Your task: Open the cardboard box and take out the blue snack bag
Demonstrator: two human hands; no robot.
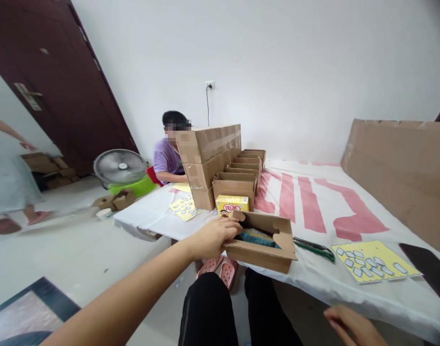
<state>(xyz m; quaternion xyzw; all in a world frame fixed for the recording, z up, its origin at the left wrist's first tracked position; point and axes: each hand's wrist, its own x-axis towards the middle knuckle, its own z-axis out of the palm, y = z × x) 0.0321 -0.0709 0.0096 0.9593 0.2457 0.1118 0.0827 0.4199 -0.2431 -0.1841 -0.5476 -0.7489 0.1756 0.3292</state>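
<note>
The right hand (353, 327) rests low near the knees, grip unreadable. The left hand (214, 236) reaches into the open brown cardboard box (263, 252) at the table edge (fingers loosely curled, holding nothing visible); beyond stands a small yellow printed carton (232, 204).

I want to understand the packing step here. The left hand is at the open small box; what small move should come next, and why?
Probably the left hand should push the dark blue item fully down into the open carton. The fingers already rest at its near rim, the flaps stand open, and the right hand is low, away from the table.
</note>
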